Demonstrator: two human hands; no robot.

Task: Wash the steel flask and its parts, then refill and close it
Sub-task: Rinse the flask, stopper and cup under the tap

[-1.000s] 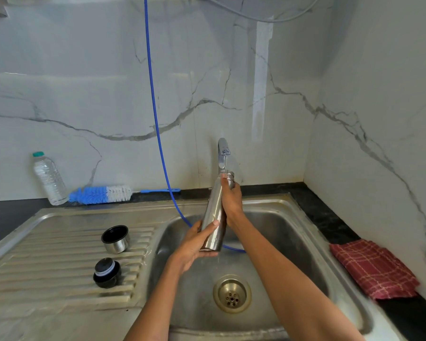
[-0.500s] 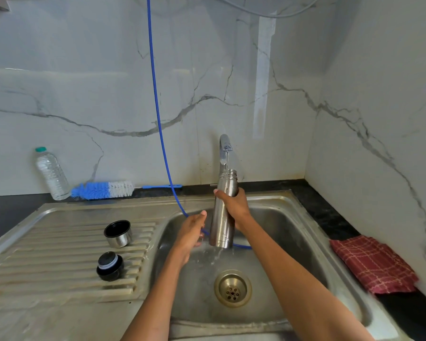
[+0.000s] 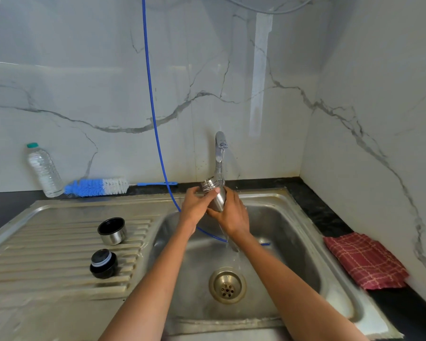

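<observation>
The steel flask [image 3: 217, 196] is tilted under the running tap [image 3: 220, 148], its threaded mouth pointing up and to the left. My right hand [image 3: 231, 215] grips its body from the right and below. My left hand [image 3: 194, 205] wraps the neck from the left, thumb near the mouth. Most of the flask's body is hidden behind my hands. Water runs down into the sink [image 3: 293, 242]. The steel cup lid [image 3: 112, 230] and the black stopper [image 3: 103, 264] stand on the drainboard [image 3: 47, 254].
A blue and white bottle brush [image 3: 96, 187] and a clear plastic water bottle [image 3: 43, 169] lie by the back wall. A blue hose [image 3: 155, 124] hangs into the basin. A red checked cloth [image 3: 364, 260] is on the right counter. The drain [image 3: 227, 285] is below my hands.
The flask went from upright to tilted with its mouth leftward. My left hand rose from the flask's base to its neck. My right hand slid lower on the body.
</observation>
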